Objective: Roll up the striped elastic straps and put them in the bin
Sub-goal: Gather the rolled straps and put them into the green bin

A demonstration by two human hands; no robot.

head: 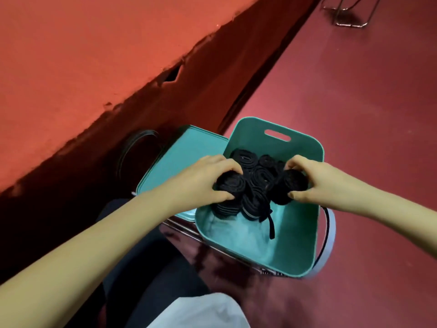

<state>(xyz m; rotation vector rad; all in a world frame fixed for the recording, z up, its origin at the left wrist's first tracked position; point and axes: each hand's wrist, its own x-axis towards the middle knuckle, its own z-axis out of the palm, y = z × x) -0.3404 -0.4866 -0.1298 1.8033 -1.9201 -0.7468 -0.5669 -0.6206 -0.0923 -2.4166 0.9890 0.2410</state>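
Observation:
A teal bin [305,233] stands on the red floor between my arms. Several rolled dark straps [257,174] are packed into its far half. My left hand [201,178] grips one rolled strap [230,185] at the bin's left wall, fingers curled over it. My right hand [312,178] grips another rolled strap [289,188] on the right side. One roll near the middle has a loose black tail [270,224] trailing onto the bin's bare bottom.
A teal lid [179,159] lies flat beside the bin's left wall. A loose strap loops [132,147] in the shadow under the red table edge. A pale strap [329,242] curves outside the bin's right wall. Metal chair legs [347,17] stand far right.

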